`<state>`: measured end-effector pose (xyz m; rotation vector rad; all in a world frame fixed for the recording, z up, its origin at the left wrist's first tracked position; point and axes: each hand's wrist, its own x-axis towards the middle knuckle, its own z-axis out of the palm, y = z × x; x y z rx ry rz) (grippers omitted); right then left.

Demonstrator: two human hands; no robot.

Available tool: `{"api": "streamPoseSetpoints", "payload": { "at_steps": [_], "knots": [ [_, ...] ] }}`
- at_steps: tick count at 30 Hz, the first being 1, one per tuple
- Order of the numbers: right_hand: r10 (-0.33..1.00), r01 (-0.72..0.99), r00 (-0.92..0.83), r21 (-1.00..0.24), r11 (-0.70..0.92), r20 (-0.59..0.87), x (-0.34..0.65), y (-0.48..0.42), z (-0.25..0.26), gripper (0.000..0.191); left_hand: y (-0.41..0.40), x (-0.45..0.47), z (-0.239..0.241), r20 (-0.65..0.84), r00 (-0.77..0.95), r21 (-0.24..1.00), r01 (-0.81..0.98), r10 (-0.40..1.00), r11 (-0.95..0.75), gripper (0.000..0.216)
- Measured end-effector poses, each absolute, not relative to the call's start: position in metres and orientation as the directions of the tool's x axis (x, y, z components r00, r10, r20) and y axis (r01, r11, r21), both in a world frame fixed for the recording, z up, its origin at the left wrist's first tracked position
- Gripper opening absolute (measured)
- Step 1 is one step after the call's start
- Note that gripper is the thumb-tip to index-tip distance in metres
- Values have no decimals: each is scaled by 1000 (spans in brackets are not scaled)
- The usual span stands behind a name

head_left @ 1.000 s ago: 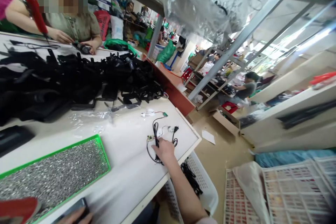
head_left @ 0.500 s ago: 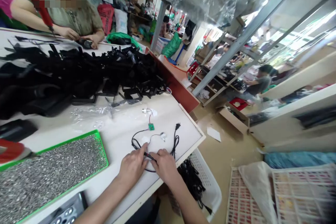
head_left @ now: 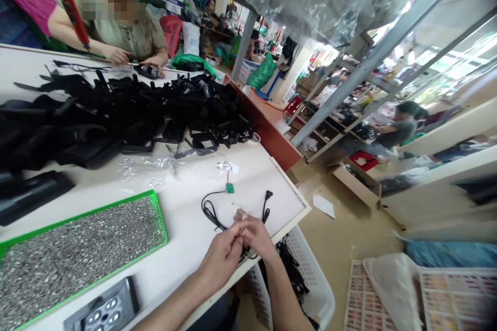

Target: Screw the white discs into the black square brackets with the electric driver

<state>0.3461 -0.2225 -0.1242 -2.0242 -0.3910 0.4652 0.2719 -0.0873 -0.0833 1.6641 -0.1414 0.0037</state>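
My left hand (head_left: pixel 221 256) and my right hand (head_left: pixel 256 235) meet near the front edge of the white table (head_left: pixel 186 248). Together they pinch a small whitish part (head_left: pixel 239 215) on a thin black cable (head_left: pixel 212 212). The cable loops left on the table and ends in a black plug (head_left: pixel 267 195) to the right. A small green circuit board (head_left: pixel 230 187) with thin wires lies just beyond the hands.
A green tray of small metal screws (head_left: pixel 83 240) lies left. A grey LED panel (head_left: pixel 103 310) sits at the front edge. Black straps and parts (head_left: pixel 116 114) are heaped behind. A person works across the table. A white basket with cables (head_left: pixel 306 279) stands below.
My left hand came in from the lower left and joined the right on the cable. Both hands have lifted the whitish part off the table; the cable has shifted left.
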Motion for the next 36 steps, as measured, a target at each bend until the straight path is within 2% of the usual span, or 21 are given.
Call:
{"api": "streamPoseSetpoints", "payload": {
  "at_steps": [1,2,4,7,9,12,14,17,20,22,24,27,30,32,34,36],
  "knots": [
    [406,-77,895,-961,-267,-184,348,-221,-123,33,-89,268,-84,102,987,990,-113,-125,-81,33],
    [355,-230,906,-972,-42,-230,349,-218,-121,37,-90,264,-85,117,981,988,-130,-157,-77,32],
    [299,-407,900,-859,310,-318,349,-211,-114,39,-90,255,-84,133,971,984,-154,-200,-93,32],
    [270,-426,904,-735,527,-330,346,-206,-90,38,-89,240,-81,132,966,978,-164,-224,-128,32],
    [239,-380,925,-742,553,-296,341,-208,-68,35,-85,230,-81,124,967,985,-147,-222,-90,31],
    [265,-348,933,-803,483,-245,327,-210,-42,34,-77,214,-86,62,984,997,-56,-164,44,26],
    [321,-377,914,-814,441,-250,316,-201,-36,35,-70,204,-92,-13,996,992,24,-93,122,25],
    [356,-457,881,-760,463,-312,298,-169,-45,37,-57,188,-99,-82,997,983,80,7,163,33],
    [343,-484,873,-701,523,-347,282,-128,-64,38,-45,168,-105,-89,986,996,84,138,42,57],
    [319,-459,888,-677,575,-331,270,-104,-73,36,-37,155,-109,-46,969,988,80,244,-133,75],
    [307,-438,899,-662,608,-313,258,-88,-79,36,-30,144,-113,42,956,951,51,290,-306,83],
    [298,-433,901,-670,603,-315,244,-77,-84,38,-23,137,-120,153,957,893,-27,248,-449,76],
    [293,-432,902,-692,578,-318,238,-78,-86,38,-19,136,-123,156,957,883,-26,243,-468,71],
    [339,-455,888,-710,538,-312,236,-83,-86,38,-17,138,-121,150,960,882,-22,235,-471,66],
    [397,-501,856,-719,482,-331,234,-89,-84,39,-13,138,-117,198,962,845,-70,190,-531,53],
    [436,-563,814,-707,429,-383,231,-96,-81,43,-9,138,-113,288,949,750,-140,130,-646,30]
  ]
}}
